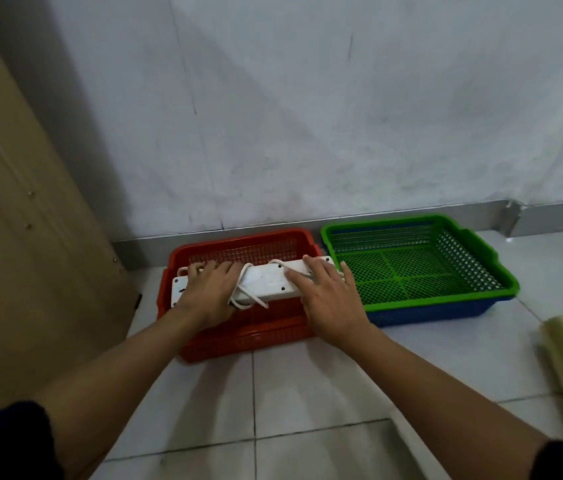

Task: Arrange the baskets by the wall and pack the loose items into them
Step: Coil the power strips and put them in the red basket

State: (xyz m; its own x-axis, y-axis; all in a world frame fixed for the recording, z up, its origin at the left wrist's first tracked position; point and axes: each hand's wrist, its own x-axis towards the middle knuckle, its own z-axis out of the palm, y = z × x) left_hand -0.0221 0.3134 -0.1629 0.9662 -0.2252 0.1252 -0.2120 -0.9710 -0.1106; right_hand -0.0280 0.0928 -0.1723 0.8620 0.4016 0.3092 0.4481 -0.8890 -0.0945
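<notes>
Two bare hands, left hand [209,292] and right hand [330,296], each grasp one end of a white power strip [266,284] bound in its own cord, holding it level over the red basket [238,336], probably to lower it flat. Beyond, a green basket [501,271] nested in a blue one sits against the wall [307,116].

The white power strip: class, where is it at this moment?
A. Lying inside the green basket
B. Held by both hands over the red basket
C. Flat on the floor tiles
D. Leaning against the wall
B: the white power strip, cord wrapped around it, is held by the left hand and right hand over the red basket; the green basket is empty.
</notes>
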